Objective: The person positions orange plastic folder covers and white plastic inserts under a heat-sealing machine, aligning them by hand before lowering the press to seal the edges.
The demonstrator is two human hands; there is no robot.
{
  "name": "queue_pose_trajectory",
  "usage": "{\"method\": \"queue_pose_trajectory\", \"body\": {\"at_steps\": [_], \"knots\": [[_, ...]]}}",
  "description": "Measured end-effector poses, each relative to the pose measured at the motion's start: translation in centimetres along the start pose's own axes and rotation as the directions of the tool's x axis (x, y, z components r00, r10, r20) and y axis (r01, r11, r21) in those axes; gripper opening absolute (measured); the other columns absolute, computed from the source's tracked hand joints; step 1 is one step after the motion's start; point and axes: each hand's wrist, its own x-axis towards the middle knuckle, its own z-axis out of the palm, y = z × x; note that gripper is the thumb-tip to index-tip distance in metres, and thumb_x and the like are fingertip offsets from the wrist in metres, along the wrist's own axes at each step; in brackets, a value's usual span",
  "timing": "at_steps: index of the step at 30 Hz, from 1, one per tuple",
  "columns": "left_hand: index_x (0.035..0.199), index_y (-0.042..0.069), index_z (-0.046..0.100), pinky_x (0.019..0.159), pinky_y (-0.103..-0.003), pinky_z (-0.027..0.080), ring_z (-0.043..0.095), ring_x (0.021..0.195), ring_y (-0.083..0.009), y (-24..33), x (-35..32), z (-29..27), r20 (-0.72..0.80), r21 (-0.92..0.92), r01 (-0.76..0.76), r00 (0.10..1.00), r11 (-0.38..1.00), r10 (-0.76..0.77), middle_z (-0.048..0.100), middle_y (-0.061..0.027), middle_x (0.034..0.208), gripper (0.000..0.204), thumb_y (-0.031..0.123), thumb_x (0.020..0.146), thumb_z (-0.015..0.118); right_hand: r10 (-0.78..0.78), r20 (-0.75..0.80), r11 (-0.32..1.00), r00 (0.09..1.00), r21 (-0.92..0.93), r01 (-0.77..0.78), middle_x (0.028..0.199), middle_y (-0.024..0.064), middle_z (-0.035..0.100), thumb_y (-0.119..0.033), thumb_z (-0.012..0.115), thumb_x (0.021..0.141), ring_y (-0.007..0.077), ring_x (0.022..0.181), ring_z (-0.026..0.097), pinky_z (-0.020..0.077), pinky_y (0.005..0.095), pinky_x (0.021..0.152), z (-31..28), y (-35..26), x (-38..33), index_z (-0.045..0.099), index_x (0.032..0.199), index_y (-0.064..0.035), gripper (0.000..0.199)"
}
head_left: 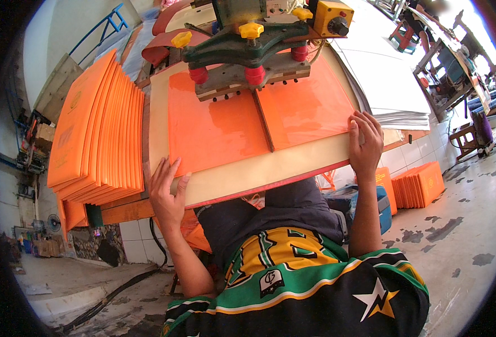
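- On the desk (129, 213), the orange sheet (217, 132) lies over the cream board (242, 182), partly beneath the press (248, 50) at 12 o'clock.
- At 8 o'clock your left hand (168, 194) touches the board's corner, its grip apart.
- At 4 o'clock your right hand (367, 145) touches its edge; whether that grip clamps cannot be told.
- Orange folders (99, 135) stand at 9, white sheets (388, 78) at 2.

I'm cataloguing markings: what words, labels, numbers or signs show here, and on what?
Wording not copied.
Jersey: large dark lettering, a shield emblem, a star emblem.
Left orange folders: print too small to read.
Right orange folders: faint print, unreadable.
Open orange cover: none visible.
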Motion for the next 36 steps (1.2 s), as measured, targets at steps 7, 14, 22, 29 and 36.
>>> {"method": "queue_pose_trajectory", "body": {"at_steps": [7,14,22,29,36], "knots": [[0.137,0.011,0.077,0.128,-0.052,0.036,0.062,0.142,-0.0348,-0.36,-0.04,0.11,0.003,0.037,-0.001,1.0,0.999,0.001,0.074,-0.0172,0.141,0.045,0.041,0.104,0.072,0.014,0.0,1.0,1.0,-0.019,-0.014,0.126,0.0149,0.079,-0.024,0.064,0.107,0.0343,0.133,0.066,0.0446,0.0495,0.118,0.07,-0.24,0.08,0.081,0.111,-0.0035,0.027],[0.136,0.011,0.078,0.124,-0.051,0.04,0.062,0.142,-0.0348,-0.1,-0.07,0.22,0.0,0.04,0.014,1.0,0.999,-0.014,0.074,-0.0158,0.141,0.042,0.038,0.104,0.074,-0.002,-0.004,1.0,1.0,-0.018,0.002,0.126,0.0154,0.079,-0.023,0.064,0.106,0.0347,0.132,0.066,0.0443,0.0493,0.117,0.07,0.12,0.11,0.081,0.111,-0.0031,0.026],[0.136,0.012,0.078,0.124,-0.05,0.04,0.063,0.141,-0.0345,-0.26,-0.43,0.28,-0.011,0.007,0.037,0.999,0.999,-0.037,0.074,-0.0166,0.14,0.042,0.037,0.103,0.075,0.006,0.02,0.999,1.0,-0.037,-0.005,0.126,0.0151,0.079,-0.022,0.063,0.109,0.033,0.133,0.066,0.0493,0.0464,0.114,-0.16,-0.49,0.24,0.082,0.113,-0.0003,0.03],[0.135,0.012,0.079,0.123,-0.05,0.042,0.064,0.14,-0.0347,-0.33,-0.4,0.44,-0.034,0.015,0.016,0.999,1.0,-0.016,0.075,-0.0182,0.138,0.041,0.037,0.102,0.076,0.019,0.026,1.0,0.999,-0.01,-0.019,0.129,0.0155,0.079,-0.023,0.062,0.108,0.0356,0.135,0.065,0.0438,0.0502,0.118,0.05,-0.24,0.03,0.082,0.112,-0.0012,0.029],[0.137,0.01,0.077,0.121,-0.051,0.044,0.06,0.144,-0.0377,0.04,-0.28,0.04,0.004,0.01,0.029,1.0,1.0,-0.029,0.07,-0.0219,0.146,0.039,0.029,0.103,0.075,0.009,0.021,1.0,1.0,-0.007,-0.009,0.13,0.0165,0.079,-0.026,0.06,0.109,0.0374,0.136,0.064,0.0426,0.051,0.119,-0.05,-0.36,0.14,0.081,0.113,-0.0006,0.033]]}}
